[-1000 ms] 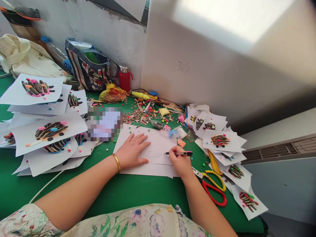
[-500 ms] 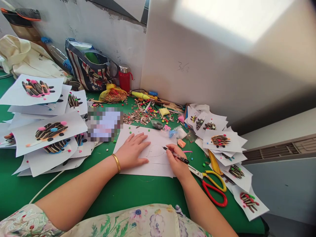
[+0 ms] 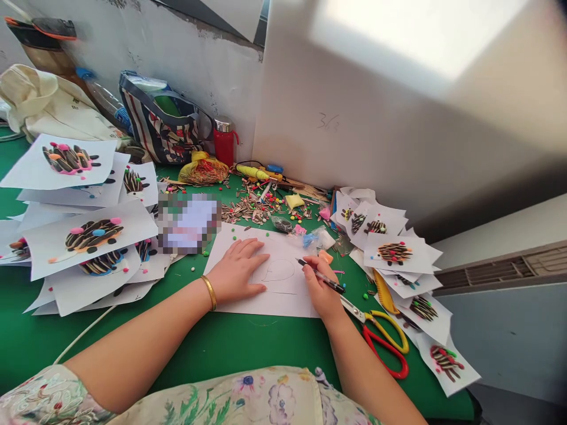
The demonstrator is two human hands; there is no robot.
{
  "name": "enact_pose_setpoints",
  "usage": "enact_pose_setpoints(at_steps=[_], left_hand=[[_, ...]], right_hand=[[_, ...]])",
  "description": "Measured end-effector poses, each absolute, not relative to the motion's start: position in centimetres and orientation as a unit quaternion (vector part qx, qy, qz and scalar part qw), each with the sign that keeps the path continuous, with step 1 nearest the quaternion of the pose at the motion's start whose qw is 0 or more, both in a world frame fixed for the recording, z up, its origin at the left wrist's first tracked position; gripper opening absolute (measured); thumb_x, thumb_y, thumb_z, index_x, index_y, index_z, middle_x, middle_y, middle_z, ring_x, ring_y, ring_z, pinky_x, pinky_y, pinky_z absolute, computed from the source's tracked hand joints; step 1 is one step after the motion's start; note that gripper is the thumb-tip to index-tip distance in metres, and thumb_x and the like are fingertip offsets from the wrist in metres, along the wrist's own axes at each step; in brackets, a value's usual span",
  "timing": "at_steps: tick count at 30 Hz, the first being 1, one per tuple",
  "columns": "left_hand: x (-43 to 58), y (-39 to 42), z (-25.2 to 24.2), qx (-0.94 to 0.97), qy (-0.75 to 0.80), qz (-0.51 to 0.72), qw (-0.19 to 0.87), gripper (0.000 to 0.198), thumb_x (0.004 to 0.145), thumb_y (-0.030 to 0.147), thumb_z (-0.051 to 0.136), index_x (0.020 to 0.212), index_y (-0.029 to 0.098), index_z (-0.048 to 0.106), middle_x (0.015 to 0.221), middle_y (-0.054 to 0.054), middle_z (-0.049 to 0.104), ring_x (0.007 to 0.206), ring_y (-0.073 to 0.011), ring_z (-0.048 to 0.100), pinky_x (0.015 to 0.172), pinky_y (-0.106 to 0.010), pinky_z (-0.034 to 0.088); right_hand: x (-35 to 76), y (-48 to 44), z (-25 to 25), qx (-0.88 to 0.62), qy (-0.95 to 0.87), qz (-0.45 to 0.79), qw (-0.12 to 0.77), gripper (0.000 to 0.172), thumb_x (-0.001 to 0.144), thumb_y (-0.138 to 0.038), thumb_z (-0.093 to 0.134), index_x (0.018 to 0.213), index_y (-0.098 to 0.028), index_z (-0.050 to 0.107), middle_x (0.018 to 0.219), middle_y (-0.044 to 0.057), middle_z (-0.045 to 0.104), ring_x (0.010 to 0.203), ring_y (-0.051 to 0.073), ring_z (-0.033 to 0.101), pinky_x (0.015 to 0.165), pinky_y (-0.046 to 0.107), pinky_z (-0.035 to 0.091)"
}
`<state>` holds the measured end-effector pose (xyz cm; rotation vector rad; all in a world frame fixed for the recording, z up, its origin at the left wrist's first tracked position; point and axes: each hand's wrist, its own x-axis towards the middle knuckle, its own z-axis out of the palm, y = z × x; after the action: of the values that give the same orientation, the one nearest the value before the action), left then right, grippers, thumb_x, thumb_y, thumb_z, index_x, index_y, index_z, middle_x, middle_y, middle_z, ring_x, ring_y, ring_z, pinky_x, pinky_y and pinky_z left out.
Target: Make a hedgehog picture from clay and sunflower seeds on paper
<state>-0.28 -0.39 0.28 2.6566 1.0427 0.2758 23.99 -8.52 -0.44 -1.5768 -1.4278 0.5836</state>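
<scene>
A white sheet of paper lies on the green table, with a thin curved outline and a straight line drawn on it. My left hand rests flat on the sheet's left part, fingers spread. Between the thumb and fingers of my right hand is a black pen. Its tip points left, close to the right side of the drawn curve; whether it touches the paper I cannot tell. Scissors with one red and one yellow handle lie beside my right wrist, their blades partly hidden by it.
Stacked cards with seed-and-clay figures stand at the left and right. Behind the paper lie loose sunflower seeds, clay bits and a yellow net bag. A red flask and a striped bag stand against the wall.
My right hand and the pen have shifted slightly right, and more of the curve's right side shows. My left hand stays in place on the paper.
</scene>
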Motion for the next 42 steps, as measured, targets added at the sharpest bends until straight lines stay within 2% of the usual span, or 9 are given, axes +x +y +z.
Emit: enact_pose_setpoints(at_steps=[11,17,22,26,36,42], left_hand=[[-0.4,-0.3,0.2,0.918,0.353,0.111,0.143,0.074,0.071,0.051,0.073,0.137,0.024,0.053,0.150,-0.012,0.042,0.143,-0.0342,0.028,0.120,-0.052,0.017],[-0.4,-0.2,0.2,0.917,0.353,0.103,0.154,0.081,0.072,0.052,0.072,0.143,0.023,0.045,0.147,-0.011,0.046,0.144,-0.0321,0.028,0.120,-0.051,0.016],[-0.5,-0.2,0.1,0.922,0.345,0.100,0.145,0.072,0.073,0.052,0.072,0.137,0.026,0.053,0.148,-0.010,0.045,0.144,-0.0331,0.027,0.119,-0.054,0.016],[-0.5,-0.2,0.1,0.922,0.345,0.100,0.142,0.072,0.072,0.053,0.073,0.137,0.026,0.053,0.148,-0.011,0.045,0.144,-0.0329,0.028,0.119,-0.054,0.017],[-0.5,-0.3,0.0,0.922,0.344,0.107,0.139,0.071,0.073,0.052,0.072,0.136,0.026,0.053,0.148,-0.011,0.045,0.143,-0.0328,0.029,0.119,-0.054,0.017],[-0.4,-0.2,0.0,0.922,0.345,0.104,0.142,0.072,0.073,0.052,0.072,0.136,0.025,0.053,0.148,-0.011,0.045,0.143,-0.0328,0.029,0.119,-0.054,0.016]], right_hand=[[23.5,-7.8,-0.9,-0.640,-0.495,0.365,0.460,0.032,0.089,-0.050,0.054,0.104,-0.023,0.064,0.088,0.005,0.068,0.083,0.022,0.064,0.070,0.033,0.052],[23.3,-8.0,-0.8,-0.638,-0.503,0.365,0.455,0.030,0.088,-0.048,0.056,0.102,-0.022,0.063,0.088,0.005,0.067,0.082,0.022,0.063,0.072,0.034,0.052],[22.4,-8.4,-0.4,-0.625,-0.534,0.341,0.456,0.017,0.086,-0.039,0.058,0.091,-0.022,0.061,0.083,0.003,0.064,0.076,0.020,0.060,0.068,0.031,0.049],[21.3,-8.8,0.1,-0.619,-0.571,0.339,0.420,0.014,0.087,-0.035,0.056,0.086,-0.022,0.062,0.078,0.001,0.064,0.072,0.018,0.059,0.065,0.030,0.046],[20.7,-8.7,-0.1,-0.623,-0.597,0.323,0.389,0.012,0.087,-0.032,0.057,0.089,-0.023,0.065,0.085,0.000,0.068,0.078,0.018,0.061,0.072,0.029,0.047],[20.7,-8.6,-0.2,-0.632,-0.595,0.322,0.377,0.012,0.086,-0.032,0.056,0.089,-0.023,0.065,0.082,0.000,0.068,0.075,0.018,0.060,0.067,0.028,0.046]])
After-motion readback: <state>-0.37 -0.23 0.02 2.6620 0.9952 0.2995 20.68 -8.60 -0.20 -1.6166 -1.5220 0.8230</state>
